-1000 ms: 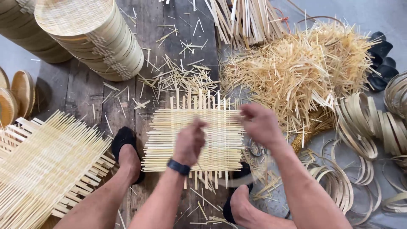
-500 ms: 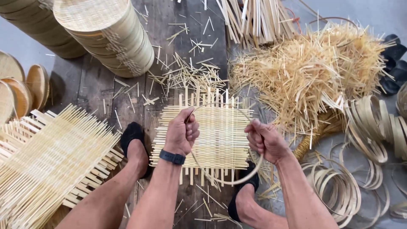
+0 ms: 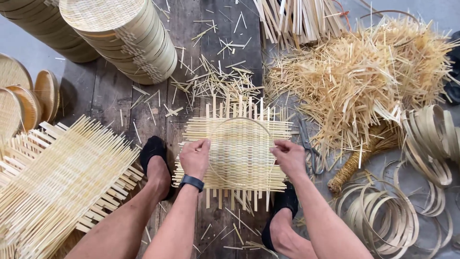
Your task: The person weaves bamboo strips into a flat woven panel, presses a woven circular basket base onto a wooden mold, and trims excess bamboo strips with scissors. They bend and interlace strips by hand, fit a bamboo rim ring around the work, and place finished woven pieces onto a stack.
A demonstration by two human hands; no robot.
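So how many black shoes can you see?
2: left shoe beside the woven mat; right shoe at the mat's lower right corner, partly hidden by the right arm.

Woven mat: pale straw-yellow, fine horizontal weave crossed by vertical slats. Wristband: black. Shoes: black; floorboards: weathered dark grey-brown; loose offcuts: golden tan.

Bare forearms, no sleeves; dark wristband on left wrist; black low shoes on feet.
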